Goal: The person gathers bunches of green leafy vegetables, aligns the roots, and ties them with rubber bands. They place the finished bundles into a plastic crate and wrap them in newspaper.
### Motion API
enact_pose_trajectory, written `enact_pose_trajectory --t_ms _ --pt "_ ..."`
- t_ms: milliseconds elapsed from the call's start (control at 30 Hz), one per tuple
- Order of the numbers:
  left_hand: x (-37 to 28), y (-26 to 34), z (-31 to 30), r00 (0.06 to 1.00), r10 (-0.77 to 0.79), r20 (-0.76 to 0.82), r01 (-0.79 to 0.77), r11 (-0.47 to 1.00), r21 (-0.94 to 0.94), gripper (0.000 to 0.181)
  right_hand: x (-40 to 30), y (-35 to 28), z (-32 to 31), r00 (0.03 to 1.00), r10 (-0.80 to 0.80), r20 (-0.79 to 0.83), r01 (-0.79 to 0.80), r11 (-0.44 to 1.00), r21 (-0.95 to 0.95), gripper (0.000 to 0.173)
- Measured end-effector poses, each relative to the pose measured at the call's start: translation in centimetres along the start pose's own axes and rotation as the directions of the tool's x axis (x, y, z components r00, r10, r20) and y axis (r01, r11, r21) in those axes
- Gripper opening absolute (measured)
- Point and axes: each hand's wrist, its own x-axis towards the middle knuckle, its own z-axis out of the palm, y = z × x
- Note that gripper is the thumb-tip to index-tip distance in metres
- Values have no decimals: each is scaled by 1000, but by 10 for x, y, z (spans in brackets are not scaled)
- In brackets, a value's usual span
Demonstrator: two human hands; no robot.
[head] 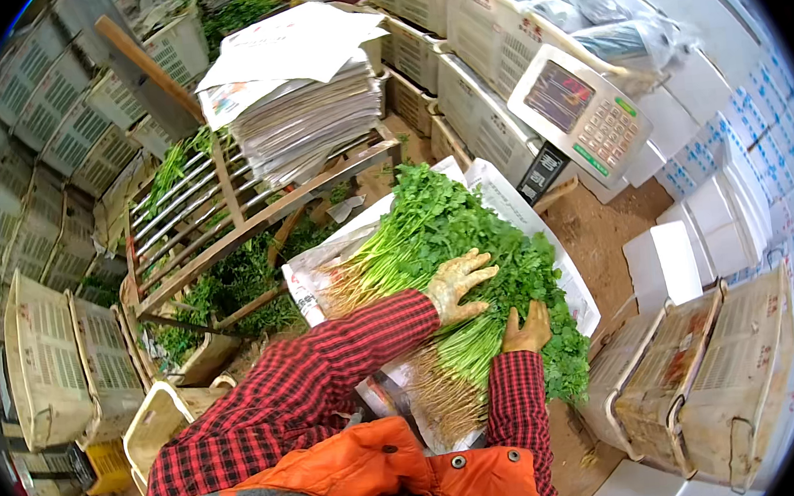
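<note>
A large heap of leafy green herbs with thin stems and brown roots, like coriander or celery (438, 230), lies before me on printed paper sheets (572, 261). My left hand (461, 288), in a dirty pale glove, rests spread on the middle of the heap, over leaves and upper stems. Nearer to me and to the right, my right hand (528, 328) lies on the heap where stems meet leaves, its fingers pointing away from me. Both hands press on the greens; neither is closed around a bunch. The roots (452, 392) point left and towards me.
A thick paper stack (307, 114) stands on a metal-barred rack (182, 217) at the upper left. A scale's keypad display (580, 115) is at the upper right. Plastic crates (720, 375) stand right and left (49, 356); white boxes (707, 235) line the right side. Loose greens (252, 296) lie beneath the rack.
</note>
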Motion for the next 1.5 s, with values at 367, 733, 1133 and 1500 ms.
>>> enact_pose_trajectory --t_ms 367,733,1133,1500 --pt "-341 34 -131 719 -460 -521 346 887 -306 43 -67 -133 -119 731 -365 -576 541 825 165 42" --pt "-686 86 -90 -540 -565 -624 393 487 -780 24 -267 -405 -89 347 -847 -404 725 -32 688 18" --pt "-863 218 160 -914 -345 213 -128 -252 -959 32 -447 -392 -68 199 -917 346 229 387 893 46" --pt "-859 249 213 -983 -176 42 11 -290 -957 44 -556 -411 -53 -231 -868 439 255 381 889 41"
